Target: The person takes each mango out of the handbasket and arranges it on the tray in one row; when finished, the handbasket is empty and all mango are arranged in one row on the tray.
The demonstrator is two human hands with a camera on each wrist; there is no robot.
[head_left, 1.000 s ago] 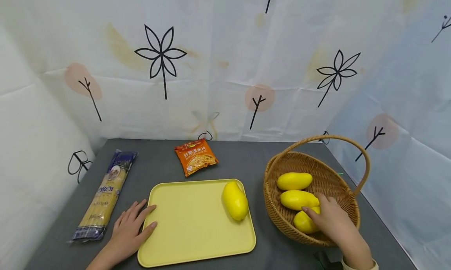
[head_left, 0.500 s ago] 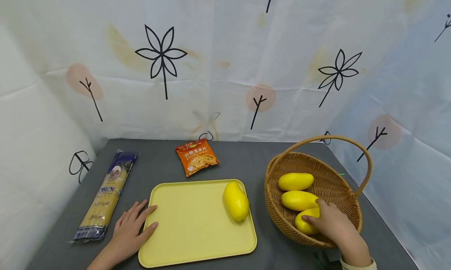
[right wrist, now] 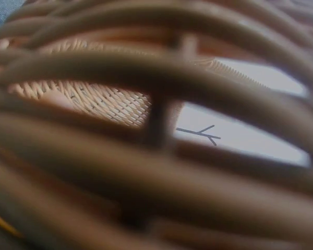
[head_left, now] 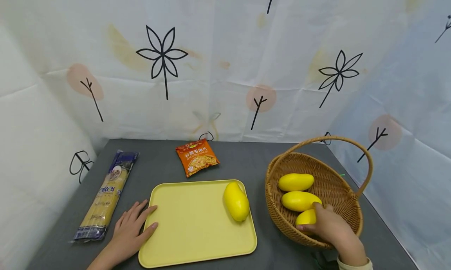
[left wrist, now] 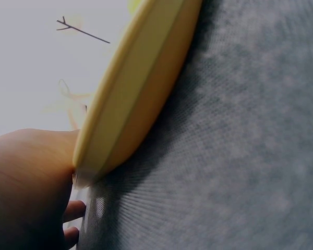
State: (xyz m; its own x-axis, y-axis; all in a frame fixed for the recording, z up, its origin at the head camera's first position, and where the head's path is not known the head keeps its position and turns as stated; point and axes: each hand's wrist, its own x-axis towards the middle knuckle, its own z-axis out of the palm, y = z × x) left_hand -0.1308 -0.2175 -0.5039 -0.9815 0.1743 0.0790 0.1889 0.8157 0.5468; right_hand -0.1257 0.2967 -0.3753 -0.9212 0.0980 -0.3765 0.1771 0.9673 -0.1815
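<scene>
My right hand [head_left: 331, 227] reaches into the wicker basket [head_left: 347, 195] and grips the lowest yellow mango [head_left: 305, 218], thumb on its near side and fingers over its far side. Two more mangoes, a middle one [head_left: 299, 201] and an upper one [head_left: 296, 182], lie above it in the basket. Basket weave fills the right wrist view, so the grip is hidden there. With fingers spread, my left hand [head_left: 130, 231] rests at the left edge of the yellow tray [head_left: 193, 223], thumb and index finger over the rim. Another mango [head_left: 236, 202] lies at the tray's right side.
A pack of noodles [head_left: 105, 195] lies left of the tray on the grey table [head_left: 155, 160]. Behind the tray is an orange snack bag [head_left: 197, 157]. The basket's tall handle [head_left: 368, 164] arches over its far side. Patterned cloth [head_left: 211, 66] hangs around the table.
My right hand has shifted slightly left and closed around the lowest mango, covering more of it. The left hand, tray and other things stay in place.
</scene>
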